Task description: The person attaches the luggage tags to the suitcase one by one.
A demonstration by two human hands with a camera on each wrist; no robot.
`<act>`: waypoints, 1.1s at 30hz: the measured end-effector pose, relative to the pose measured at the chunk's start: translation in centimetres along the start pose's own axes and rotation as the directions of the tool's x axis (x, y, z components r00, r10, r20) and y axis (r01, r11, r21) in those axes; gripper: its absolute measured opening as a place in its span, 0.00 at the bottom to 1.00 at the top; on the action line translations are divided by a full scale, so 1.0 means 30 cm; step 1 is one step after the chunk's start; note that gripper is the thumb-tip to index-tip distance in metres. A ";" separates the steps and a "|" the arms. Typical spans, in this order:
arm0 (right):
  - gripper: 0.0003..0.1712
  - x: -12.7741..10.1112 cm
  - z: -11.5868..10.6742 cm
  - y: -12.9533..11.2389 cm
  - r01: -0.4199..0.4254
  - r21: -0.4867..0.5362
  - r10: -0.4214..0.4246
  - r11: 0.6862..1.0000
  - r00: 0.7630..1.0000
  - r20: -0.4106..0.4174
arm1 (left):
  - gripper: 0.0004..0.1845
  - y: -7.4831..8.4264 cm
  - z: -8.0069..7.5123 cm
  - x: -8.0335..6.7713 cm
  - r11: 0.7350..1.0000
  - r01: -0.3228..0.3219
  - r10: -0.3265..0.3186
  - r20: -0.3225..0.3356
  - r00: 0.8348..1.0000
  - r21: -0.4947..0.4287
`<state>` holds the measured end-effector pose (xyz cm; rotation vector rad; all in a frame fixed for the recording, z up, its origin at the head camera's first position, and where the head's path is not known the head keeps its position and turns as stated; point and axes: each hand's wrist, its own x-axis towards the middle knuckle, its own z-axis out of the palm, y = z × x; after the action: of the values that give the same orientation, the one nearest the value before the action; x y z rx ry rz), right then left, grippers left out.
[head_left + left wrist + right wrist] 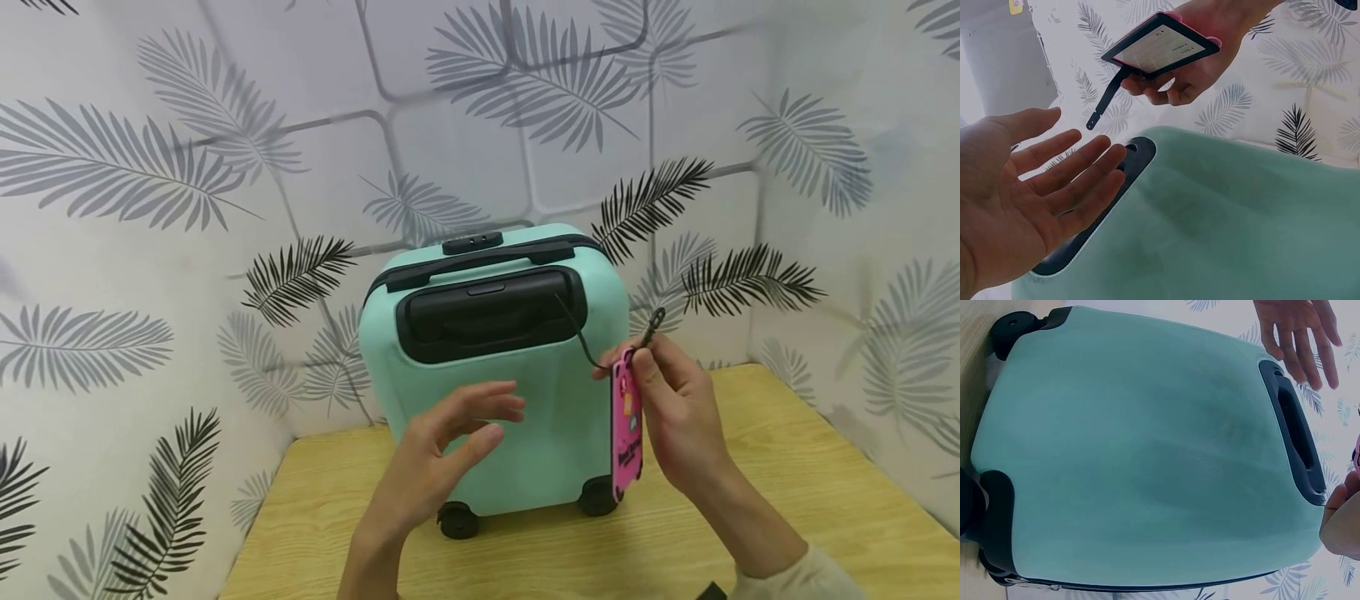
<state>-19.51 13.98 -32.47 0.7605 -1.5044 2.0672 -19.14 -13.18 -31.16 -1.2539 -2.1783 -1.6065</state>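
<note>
A mint-green suitcase (525,392) with black handles and wheels stands upright on a wooden table (787,500); it also fills the wrist views (1229,225) (1147,456). My right hand (675,400) pinches a pink luggage tag (626,425) at its top, beside the suitcase's right edge. The tag's black strap (581,337) runs up to the recessed handle. In the left wrist view the tag (1160,45) shows a white card face. My left hand (450,450) hovers open in front of the suitcase, fingers spread, holding nothing.
Leaf-patterned fabric walls (150,208) close in the table at back and both sides. The black pull-handle recess (491,312) and a lock (472,242) sit at the suitcase top. Bare table lies in front and to the right.
</note>
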 end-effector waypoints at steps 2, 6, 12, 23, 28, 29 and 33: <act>0.12 0.008 0.005 -0.005 -0.010 -0.021 0.010 1.000 1.000 -0.008 | 0.22 0.008 0.000 0.013 1.000 -0.012 0.012 0.003 1.000 0.000; 0.11 0.024 0.013 -0.012 -0.020 -0.058 0.020 0.998 1.000 -0.008 | 0.22 0.023 -0.001 0.039 0.999 -0.038 0.038 0.009 0.999 0.002; 0.11 0.044 0.026 -0.016 -0.031 -0.092 0.030 0.995 0.999 -0.012 | 0.22 0.041 -0.007 0.072 0.998 -0.052 0.052 0.002 0.999 0.020; 0.12 0.089 0.049 -0.033 -0.041 -0.140 0.042 0.989 0.999 -0.001 | 0.23 0.095 -0.045 0.135 0.994 -0.095 0.096 -0.020 0.995 0.048; 0.11 0.147 0.067 -0.060 -0.032 -0.208 0.033 0.978 0.999 -0.001 | 0.23 0.158 -0.107 0.195 0.986 -0.095 0.110 -0.101 0.989 0.140; 0.10 0.160 0.071 -0.066 -0.024 -0.223 0.024 0.975 1.000 -0.001 | 0.23 0.173 -0.121 0.211 0.983 -0.094 0.114 -0.123 0.986 0.158; 0.10 0.196 0.087 -0.082 -0.002 -0.275 0.003 0.962 1.000 0.003 | 0.22 0.223 -0.165 0.269 0.978 -0.075 0.113 -0.195 0.974 0.193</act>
<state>-21.80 12.49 -26.14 0.6536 -1.7470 1.8059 -21.27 -12.65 -19.77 -1.0708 -2.0542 -1.3933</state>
